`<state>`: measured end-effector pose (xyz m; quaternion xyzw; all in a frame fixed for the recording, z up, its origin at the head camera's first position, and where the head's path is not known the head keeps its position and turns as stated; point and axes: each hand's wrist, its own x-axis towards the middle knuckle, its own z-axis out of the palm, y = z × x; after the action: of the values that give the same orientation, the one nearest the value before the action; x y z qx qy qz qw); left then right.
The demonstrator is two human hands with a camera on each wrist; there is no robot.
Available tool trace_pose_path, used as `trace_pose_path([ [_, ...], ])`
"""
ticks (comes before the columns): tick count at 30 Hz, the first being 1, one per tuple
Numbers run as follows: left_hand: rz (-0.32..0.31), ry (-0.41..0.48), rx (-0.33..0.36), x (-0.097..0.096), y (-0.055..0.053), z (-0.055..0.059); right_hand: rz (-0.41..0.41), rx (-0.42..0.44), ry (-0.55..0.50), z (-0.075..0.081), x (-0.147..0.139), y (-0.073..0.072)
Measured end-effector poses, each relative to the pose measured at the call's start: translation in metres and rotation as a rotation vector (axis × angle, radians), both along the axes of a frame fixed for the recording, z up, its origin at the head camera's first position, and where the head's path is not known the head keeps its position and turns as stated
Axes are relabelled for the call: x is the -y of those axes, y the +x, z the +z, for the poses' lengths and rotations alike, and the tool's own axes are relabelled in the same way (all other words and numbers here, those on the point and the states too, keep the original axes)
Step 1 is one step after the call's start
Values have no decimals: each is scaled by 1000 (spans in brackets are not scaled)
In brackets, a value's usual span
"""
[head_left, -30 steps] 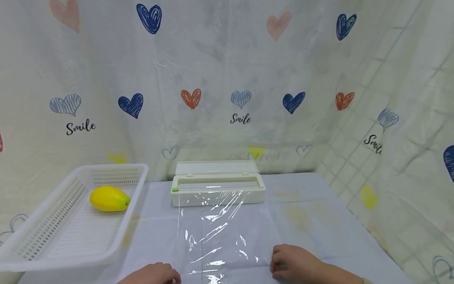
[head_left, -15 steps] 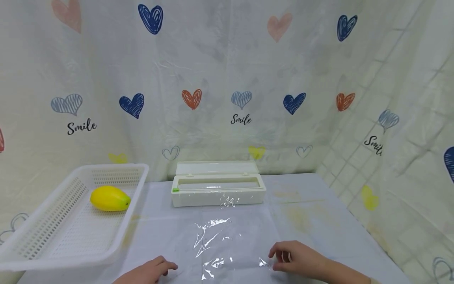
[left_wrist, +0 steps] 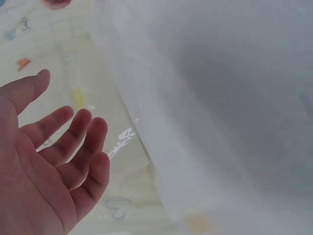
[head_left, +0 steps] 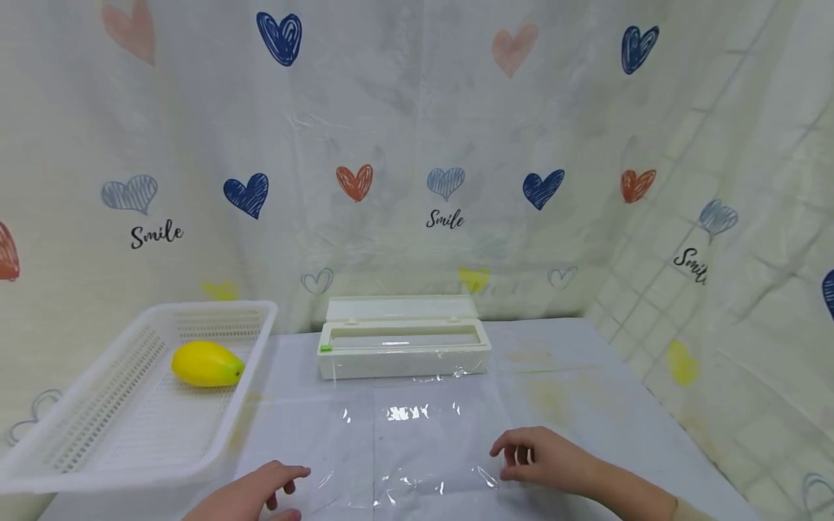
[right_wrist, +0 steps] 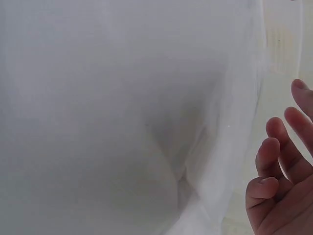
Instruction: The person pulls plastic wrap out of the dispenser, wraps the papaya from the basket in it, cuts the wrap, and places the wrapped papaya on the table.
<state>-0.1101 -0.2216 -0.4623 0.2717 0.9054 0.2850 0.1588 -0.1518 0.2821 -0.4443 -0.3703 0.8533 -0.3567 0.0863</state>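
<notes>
A sheet of clear cling film (head_left: 407, 434) runs from a white dispenser box (head_left: 404, 362) toward the front of the table and lies low over it. My left hand (head_left: 250, 496) is just off the film's left edge, thumb and fingers apart, holding nothing; the palm of the left hand (left_wrist: 54, 171) shows in the left wrist view. Beside the film's right edge is my right hand (head_left: 537, 457), its fingers loosely bent around nothing. The right wrist view has the bent fingers of the right hand (right_wrist: 288, 171) at its right side, also without anything between them.
A white perforated basket (head_left: 218, 456) stands at the left with a yellow papaya-like fruit (head_left: 207, 364) in it. The dispenser's lid (head_left: 402, 307) is raised at the back, before a heart-printed curtain (head_left: 404, 108). White cloth (head_left: 560, 391) covers the table.
Both hands have let go of the film. The left hand moved left and away from it; the right rose slightly. The film has sunk from taut to lying low over the table.
</notes>
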Motion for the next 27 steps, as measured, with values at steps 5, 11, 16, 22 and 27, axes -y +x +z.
trace_pose_path([
  [5, 240, -93, -127, -4, 14, 71, -51, 59, 6, 16, 5, -15],
  [11, 335, -103, -226, 16, -7, 135, -142, 75, 71, 37, 8, -41],
  [16, 311, -89, -257, 47, -43, 165, -192, 23, 75, 50, 8, -65],
  [22, 296, -161, -259, 79, -86, 171, -212, 7, 94, 58, 7, -99],
  [27, 317, -176, -161, 107, -111, 162, -236, 24, 107, 58, 6, -124],
])
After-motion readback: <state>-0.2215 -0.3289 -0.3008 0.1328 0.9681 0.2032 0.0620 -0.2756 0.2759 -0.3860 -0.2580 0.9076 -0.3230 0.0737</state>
